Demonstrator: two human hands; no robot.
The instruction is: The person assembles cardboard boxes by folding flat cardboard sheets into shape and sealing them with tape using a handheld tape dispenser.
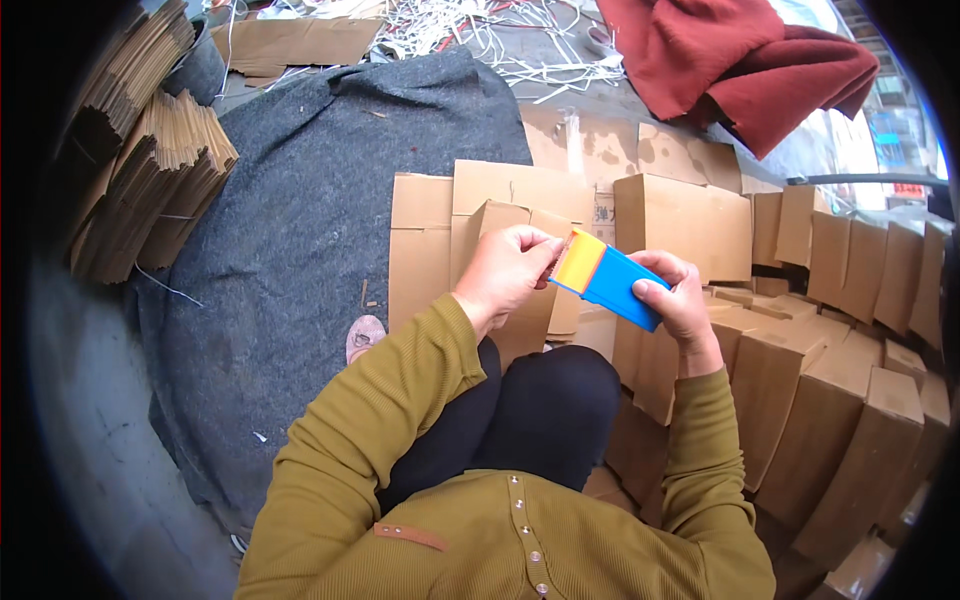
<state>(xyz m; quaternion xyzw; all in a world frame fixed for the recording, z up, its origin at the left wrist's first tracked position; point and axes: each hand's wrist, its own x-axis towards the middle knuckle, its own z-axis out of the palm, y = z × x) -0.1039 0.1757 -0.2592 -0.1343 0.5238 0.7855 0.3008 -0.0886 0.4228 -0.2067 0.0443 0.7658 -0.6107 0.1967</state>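
Observation:
Above my knees, my right hand [686,302] grips the blue body of a hand-held tape dispenser [612,286], thumb on its near face. A yellow plate with a jagged edge forms the end toward my left hand [503,272]. The left fingers are closed in a pinch right at that jagged edge; what lies between them, if anything, is too small to make out. Below and behind the left hand stand brown cardboard cartons [520,182], partly hidden by my hands and sleeves.
Rows of cardboard boxes [800,365] fill the right side. Bundles of flattened cardboard [170,185] are stacked at the far left. A dark grey blanket [300,200] covers the floor. A red cloth [720,60] and tangled white straps [500,45] lie at the back.

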